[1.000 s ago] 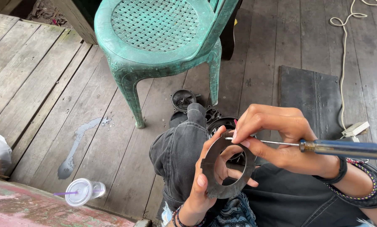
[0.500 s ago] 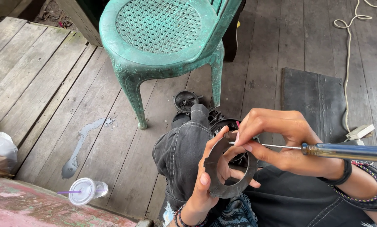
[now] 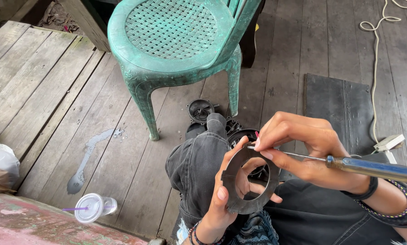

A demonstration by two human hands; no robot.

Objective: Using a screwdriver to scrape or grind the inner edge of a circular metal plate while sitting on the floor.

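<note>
Left hand grips ring upright above the lap, thumb on its face. Right hand clasps screwdriver, tip touching ring's upper rim. Chair stands ahead.

One green plastic chair at twelve o'clock, one lidded plastic cup at eight, one dark mat at two, one metal ring, one screwdriver, two hands.
</note>
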